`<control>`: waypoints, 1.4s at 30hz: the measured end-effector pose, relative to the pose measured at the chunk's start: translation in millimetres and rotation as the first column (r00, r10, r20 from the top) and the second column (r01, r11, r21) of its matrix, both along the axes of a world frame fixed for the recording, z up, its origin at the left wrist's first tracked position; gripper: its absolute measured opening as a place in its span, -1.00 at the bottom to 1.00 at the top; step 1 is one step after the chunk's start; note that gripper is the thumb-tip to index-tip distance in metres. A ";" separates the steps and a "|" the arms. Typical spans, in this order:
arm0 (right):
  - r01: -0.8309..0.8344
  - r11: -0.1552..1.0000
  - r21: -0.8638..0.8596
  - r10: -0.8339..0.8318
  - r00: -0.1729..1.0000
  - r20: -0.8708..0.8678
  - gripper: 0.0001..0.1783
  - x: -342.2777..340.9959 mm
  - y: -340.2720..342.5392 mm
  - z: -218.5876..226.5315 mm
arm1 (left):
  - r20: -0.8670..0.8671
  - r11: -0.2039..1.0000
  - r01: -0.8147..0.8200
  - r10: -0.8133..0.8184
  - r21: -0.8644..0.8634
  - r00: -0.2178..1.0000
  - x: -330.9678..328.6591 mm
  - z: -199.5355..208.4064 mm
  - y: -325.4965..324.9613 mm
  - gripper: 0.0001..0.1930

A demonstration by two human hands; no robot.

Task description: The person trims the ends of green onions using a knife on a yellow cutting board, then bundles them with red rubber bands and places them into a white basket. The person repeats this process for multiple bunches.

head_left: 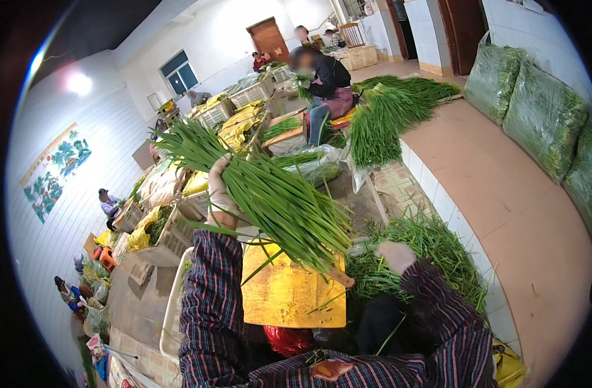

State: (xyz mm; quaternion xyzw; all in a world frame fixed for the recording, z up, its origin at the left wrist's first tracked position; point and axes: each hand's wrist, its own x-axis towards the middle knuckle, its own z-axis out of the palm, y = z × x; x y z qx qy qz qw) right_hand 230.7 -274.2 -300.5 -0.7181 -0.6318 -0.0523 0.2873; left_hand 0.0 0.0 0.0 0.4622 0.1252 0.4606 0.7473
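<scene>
My left hand (222,187), in a pale glove, is wrapped round a big bunch of long green chives (283,200). The bunch slants across the view, its right end low over a yellow board (289,291) in front of me. A short brown wooden piece (340,278) shows at the board's right edge, partly under the leaves. My right hand (397,257), also gloved, is apart from the bunch, over a heap of loose green leaves (431,252). Its fingers look curled in, and whatever they may hold is hidden.
A larger chive pile (380,123) lies ahead on the right, beside a seated person in a pink apron (338,103). Filled plastic bags (545,116) lean against the right wall. White crates (170,239) with yellow sacks line the left. A white tub (173,310) stands by my left forearm.
</scene>
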 end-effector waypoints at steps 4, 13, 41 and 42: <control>0.118 0.858 -0.499 -0.276 0.927 -0.255 -0.20 10.7 -38.5 59.2 | -0.033 0.997 0.041 -0.043 -0.068 0.999 21.1 12.7 -13.7 -0.76; -0.206 0.972 -0.113 0.108 0.818 -0.564 0.47 -43.7 33.1 200.1 | -0.084 0.998 0.056 -0.055 0.014 0.995 31.8 -3.6 -35.5 -0.89; -0.546 0.702 0.457 0.595 0.098 -0.798 0.54 -222.7 249.4 174.4 | -0.452 0.910 -0.078 0.276 0.408 0.848 -106.2 -88.1 4.2 -0.57; -0.538 0.662 0.523 0.678 0.130 -0.724 0.33 -227.9 244.9 174.3 | -0.491 0.881 -0.012 0.275 0.472 0.827 -110.3 -85.2 7.1 -0.54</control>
